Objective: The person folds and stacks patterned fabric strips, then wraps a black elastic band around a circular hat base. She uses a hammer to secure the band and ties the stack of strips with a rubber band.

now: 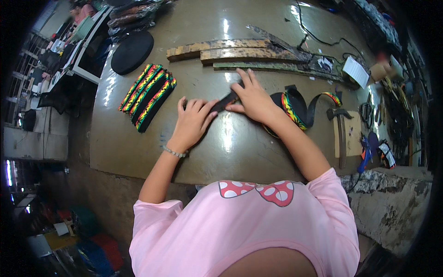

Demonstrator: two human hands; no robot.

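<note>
A short black strip (pixel 224 102), maybe fabric or strap, lies slantwise on the table between my hands. At its lower left end, the fingertips and thumb of my left hand (pixel 190 123) close on it. My right hand (pixel 254 100) holds the upper right end, with thumb and bent fingers on the strip and two fingers stretched forward. Part of the strip is hidden under the right hand. Left of my hands lies a row of black bands (pixel 148 98) with red, yellow and green zigzag trim. A coiled black strap (pixel 295 110) with the same trim sits beyond my right forearm.
Long worn wooden bars (pixel 244 54) lie across the table's far side. A black round disc (pixel 132 52) is at the far left. To the right are a hammer (pixel 341 134) on a tan board, scissors (pixel 367 112), a blue glue gun (pixel 365 153), a paper sheet (pixel 355 72) and cables.
</note>
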